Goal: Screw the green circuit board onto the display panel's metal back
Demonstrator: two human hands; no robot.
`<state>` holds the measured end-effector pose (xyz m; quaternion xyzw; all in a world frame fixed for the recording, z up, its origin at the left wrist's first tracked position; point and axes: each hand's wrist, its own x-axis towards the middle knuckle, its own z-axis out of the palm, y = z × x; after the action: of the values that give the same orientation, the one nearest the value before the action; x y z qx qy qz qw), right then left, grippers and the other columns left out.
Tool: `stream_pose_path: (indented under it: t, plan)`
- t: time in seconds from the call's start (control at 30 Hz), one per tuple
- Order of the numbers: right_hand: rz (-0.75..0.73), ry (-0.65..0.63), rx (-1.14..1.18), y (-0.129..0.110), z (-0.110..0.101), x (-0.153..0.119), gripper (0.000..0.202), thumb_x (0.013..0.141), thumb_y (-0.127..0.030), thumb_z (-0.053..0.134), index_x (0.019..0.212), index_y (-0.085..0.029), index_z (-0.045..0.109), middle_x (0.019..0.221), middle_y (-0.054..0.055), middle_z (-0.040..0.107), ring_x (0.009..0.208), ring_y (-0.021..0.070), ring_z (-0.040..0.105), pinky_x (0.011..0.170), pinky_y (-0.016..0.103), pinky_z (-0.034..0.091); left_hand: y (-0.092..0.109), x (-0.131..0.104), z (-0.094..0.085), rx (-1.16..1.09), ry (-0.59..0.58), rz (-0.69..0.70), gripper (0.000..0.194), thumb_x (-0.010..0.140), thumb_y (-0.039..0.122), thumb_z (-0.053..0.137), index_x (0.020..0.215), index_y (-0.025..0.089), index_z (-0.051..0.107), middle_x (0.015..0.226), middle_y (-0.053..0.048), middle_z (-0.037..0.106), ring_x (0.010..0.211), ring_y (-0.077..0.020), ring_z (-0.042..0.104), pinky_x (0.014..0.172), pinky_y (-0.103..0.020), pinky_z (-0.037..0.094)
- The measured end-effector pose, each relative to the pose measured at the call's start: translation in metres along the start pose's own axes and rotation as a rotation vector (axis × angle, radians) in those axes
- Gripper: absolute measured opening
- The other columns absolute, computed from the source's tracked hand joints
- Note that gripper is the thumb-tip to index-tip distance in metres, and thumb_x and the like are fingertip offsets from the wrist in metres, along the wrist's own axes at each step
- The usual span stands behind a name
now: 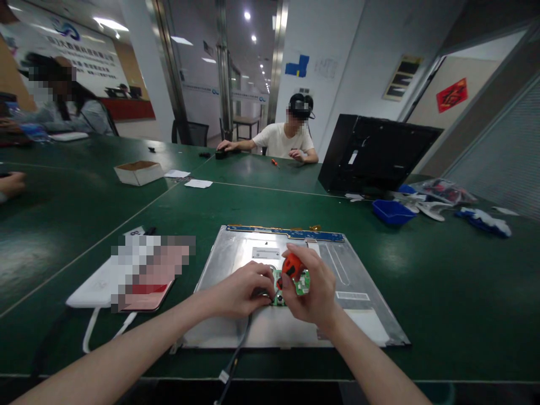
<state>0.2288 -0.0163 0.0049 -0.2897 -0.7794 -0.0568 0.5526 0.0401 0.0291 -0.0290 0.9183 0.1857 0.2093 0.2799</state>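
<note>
Tabletop: green (pixel 447 292), with the metal panel lying flat on it near its front edge.
Metal panel: broad and thin (pixel 358 281); it looks stiff but awkwardly wide, likely slick on its bare face, and best taken by both side edges.
Right hand: its grip (pixel 316 287) is closed around the screwdriver, over the panel's middle.
Left hand: fingertips (pixel 247 289) are drawn together at the green board; whether they pinch anything cannot be told.
Cable: dark and probably limp (pixel 242 340), it runs over the panel's near edge; its upper end is hidden under the left hand, its lower end cut off.
Blue strip: along the far edge (pixel 295 234), likely fragile, a poor place to hold.
Screwdriver: red-and-black handle (pixel 292 267), seemingly light; its tip is hard to make out.
Green board: partly covered by both hands (pixel 302 287), probably delicate.
</note>
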Motion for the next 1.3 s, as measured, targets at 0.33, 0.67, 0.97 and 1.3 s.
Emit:
stream_pose_path:
  t: [0.33,0.67,0.97,1.3]
  plan:
    - [-0.031,0.03,-0.058,0.0039,0.0031,-0.0011,0.051,0.086,-0.021,0.063,0.134,-0.025,0.049,0.104,0.008,0.059,0.085,0.0187,0.064,0.065,0.03,0.059,-0.0031,-0.0021,0.0018,0.021,0.026,0.029,0.005,0.083,0.015,0.064,0.086,0.017,0.067,0.096,-0.006,0.061,0.091,-0.021,0.056,0.081,-0.034,0.045]
    - [0.01,-0.033,0.032,0.0058,0.0023,-0.004,0.055,0.086,-0.016,0.055,0.139,-0.019,0.041,0.105,0.01,0.064,0.084,0.0195,0.065,0.058,0.029,0.057,-0.0011,-0.0007,0.0012,0.016,0.018,0.027,0.008,0.082,0.014,0.064,0.088,0.018,0.068,0.098,-0.006,0.062,0.091,-0.0209,0.056,0.085,-0.036,0.045]
    - [0.002,0.013,-0.071,0.003,0.0045,-0.0021,0.054,0.089,-0.019,0.06,0.14,-0.023,0.045,0.1,0.007,0.06,0.081,0.0173,0.063,0.062,0.029,0.057,-0.0051,-0.0021,0.0052,0.054,0.034,0.045,0.007,0.08,0.013,0.064,0.086,0.017,0.066,0.094,-0.005,0.062,0.09,-0.0211,0.056,0.081,-0.036,0.043]
    - [-0.028,0.035,0.056,0.0065,0.0056,-0.0008,0.048,0.085,-0.019,0.062,0.13,-0.022,0.043,0.105,0.009,0.059,0.091,0.0206,0.064,0.068,0.033,0.058,-0.0013,-0.001,0.0047,0.085,0.018,0.018,0.008,0.081,0.013,0.064,0.087,0.017,0.066,0.096,-0.006,0.062,0.091,-0.0214,0.056,0.082,-0.036,0.043]
